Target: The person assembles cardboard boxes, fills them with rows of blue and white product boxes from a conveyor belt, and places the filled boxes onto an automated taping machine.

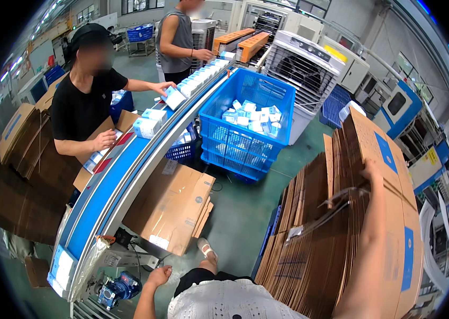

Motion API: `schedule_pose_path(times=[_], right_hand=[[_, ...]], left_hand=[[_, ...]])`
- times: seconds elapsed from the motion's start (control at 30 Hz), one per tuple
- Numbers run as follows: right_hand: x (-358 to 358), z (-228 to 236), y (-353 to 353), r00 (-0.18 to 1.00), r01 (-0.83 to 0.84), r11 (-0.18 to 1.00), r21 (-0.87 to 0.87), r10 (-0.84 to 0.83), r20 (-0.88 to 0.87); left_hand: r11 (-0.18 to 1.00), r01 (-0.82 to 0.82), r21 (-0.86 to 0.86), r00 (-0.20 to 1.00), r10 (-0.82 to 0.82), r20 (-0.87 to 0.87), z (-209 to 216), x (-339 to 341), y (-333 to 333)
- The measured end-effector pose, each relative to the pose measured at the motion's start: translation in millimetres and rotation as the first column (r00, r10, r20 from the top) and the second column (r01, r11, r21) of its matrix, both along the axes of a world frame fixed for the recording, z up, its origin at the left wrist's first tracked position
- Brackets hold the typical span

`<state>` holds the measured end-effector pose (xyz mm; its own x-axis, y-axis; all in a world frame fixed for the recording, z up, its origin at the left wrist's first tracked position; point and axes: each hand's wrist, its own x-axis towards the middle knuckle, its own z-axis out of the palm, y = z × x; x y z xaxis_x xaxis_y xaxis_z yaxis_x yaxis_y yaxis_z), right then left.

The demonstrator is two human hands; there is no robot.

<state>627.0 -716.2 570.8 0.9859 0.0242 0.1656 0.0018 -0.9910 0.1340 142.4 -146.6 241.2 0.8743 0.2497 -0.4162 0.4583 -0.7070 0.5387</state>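
My right arm reaches out over a tall stack of flattened cardboard boxes (309,234) standing on edge. My right hand (373,173) grips the upper edge of the outermost flattened cardboard box (392,223), which has blue printed patches; its fingertips are partly hidden behind the board. A loose grey-white strap (341,196) lies across the stack, below that hand. My left hand (159,275) hangs low beside my body, fingers curled in, with nothing visible in it. It is nearest to the lower end of the conveyor frame and a blue motor (121,290).
A blue conveyor (94,204) carrying small blue-white cartons curves along my left. Two people work beyond it, one touching a carton (174,98). A large brown box (174,207) sits under its near side. Ahead stand a blue crate (240,143) of cartons and an air cooler (304,64).
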Motion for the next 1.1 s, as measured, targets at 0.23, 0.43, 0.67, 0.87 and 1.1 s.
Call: schedule_pose_path(times=[0.23,0.43,0.67,0.87,1.1], right_hand=[[28,3,94,0.880,-0.355,0.920,-0.168,0.390,0.272],[-101,24,295,0.478,-0.838,0.415,-0.354,0.871,-0.109],[-123,97,391,0.422,-0.863,0.348,-0.367,0.895,-0.143],[-65,109,486,-0.244,-0.969,-0.243,-0.034,0.941,0.234],[23,77,505,-0.332,-0.938,-0.346,0.007,0.908,0.256]], left_hand=[[0.990,-0.004,-0.143,0.996,0.018,0.093,37,167,-4],[0.941,0.338,-0.034,0.539,-0.164,0.827,226,343,-67],[0.891,0.368,-0.267,0.100,0.247,0.964,300,387,-64],[0.798,-0.196,-0.570,0.055,0.589,0.806,299,365,-3],[0.375,-0.160,-0.913,-0.508,0.762,0.402,240,264,86]])
